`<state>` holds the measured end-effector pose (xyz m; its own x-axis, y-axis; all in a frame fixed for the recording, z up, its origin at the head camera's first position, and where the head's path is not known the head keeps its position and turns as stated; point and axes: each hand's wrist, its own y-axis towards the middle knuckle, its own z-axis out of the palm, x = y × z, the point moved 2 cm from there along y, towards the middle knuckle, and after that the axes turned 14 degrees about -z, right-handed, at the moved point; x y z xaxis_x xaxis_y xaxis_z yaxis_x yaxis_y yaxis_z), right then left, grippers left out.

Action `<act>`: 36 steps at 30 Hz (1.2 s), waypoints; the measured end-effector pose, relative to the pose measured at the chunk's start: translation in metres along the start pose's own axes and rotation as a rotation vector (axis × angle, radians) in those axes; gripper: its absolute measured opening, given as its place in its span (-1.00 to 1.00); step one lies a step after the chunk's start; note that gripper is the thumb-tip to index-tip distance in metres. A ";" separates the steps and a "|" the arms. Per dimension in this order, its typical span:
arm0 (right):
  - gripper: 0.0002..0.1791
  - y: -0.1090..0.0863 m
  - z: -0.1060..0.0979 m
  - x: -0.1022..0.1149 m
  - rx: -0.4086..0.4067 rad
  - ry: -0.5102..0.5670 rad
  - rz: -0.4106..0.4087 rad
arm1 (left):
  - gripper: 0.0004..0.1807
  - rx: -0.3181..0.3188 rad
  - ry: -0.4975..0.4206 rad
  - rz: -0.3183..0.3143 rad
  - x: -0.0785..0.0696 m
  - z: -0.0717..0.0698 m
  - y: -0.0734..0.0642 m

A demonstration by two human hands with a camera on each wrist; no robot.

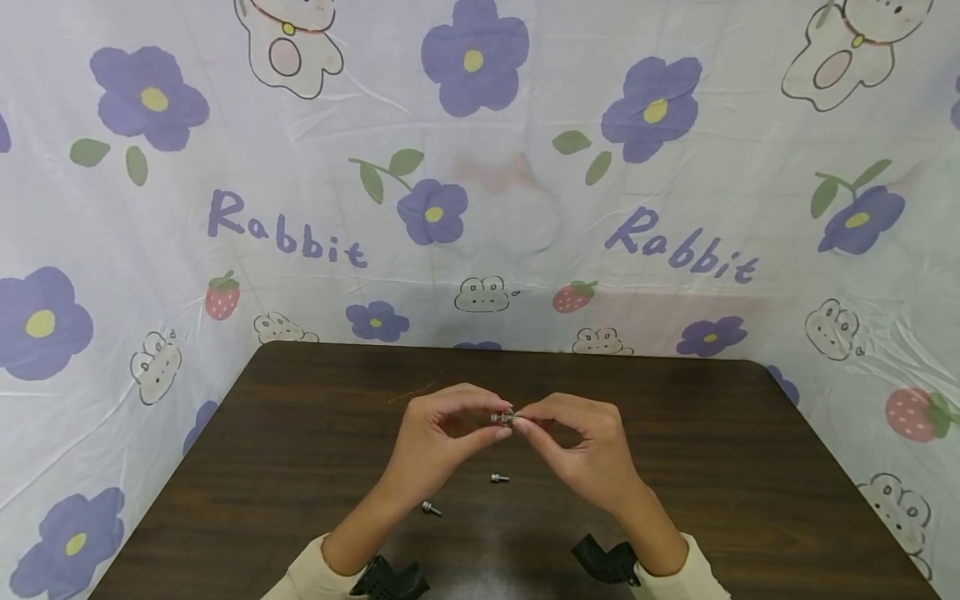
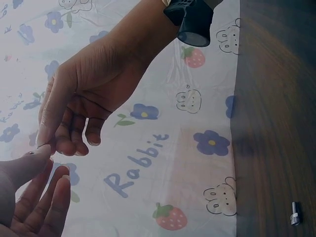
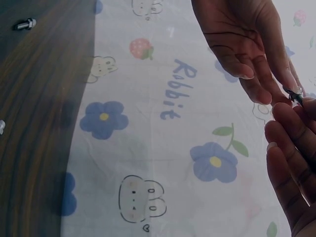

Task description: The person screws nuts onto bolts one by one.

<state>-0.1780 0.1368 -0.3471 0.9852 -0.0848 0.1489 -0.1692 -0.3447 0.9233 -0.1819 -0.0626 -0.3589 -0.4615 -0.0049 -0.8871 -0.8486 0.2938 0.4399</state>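
Observation:
Both hands meet above the table around a small metal screw (image 1: 501,417). My left hand (image 1: 438,433) has its thumb and index fingertips at the screw's head end. From the other side, my right hand (image 1: 588,437) pinches the screw between thumb and index finger. The right wrist view shows the small screw (image 3: 295,96) between the fingertips, mostly covered. In the left wrist view the fingers hide it. Below the hands, two similar metal screws lie on the table: one screw (image 1: 499,478) near the middle, another screw (image 1: 431,507) by the left forearm.
The dark wooden table (image 1: 322,433) spreads under both arms. Behind it and at its sides hangs a pale cloth (image 1: 525,250) printed with flowers, rabbits and strawberries. Each wrist carries a black camera mount, such as the right mount (image 1: 606,560).

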 end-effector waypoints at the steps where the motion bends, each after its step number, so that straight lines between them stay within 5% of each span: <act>1: -0.71 0.000 0.000 0.000 0.000 0.001 0.001 | -0.75 -0.002 -0.006 0.009 0.000 0.000 0.000; 36: -0.76 0.001 0.000 0.000 0.009 0.010 -0.005 | -0.83 -0.036 0.033 -0.054 0.000 -0.001 0.000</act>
<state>-0.1776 0.1365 -0.3465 0.9863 -0.0736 0.1477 -0.1643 -0.3538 0.9208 -0.1820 -0.0639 -0.3590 -0.4229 -0.0518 -0.9047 -0.8808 0.2580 0.3970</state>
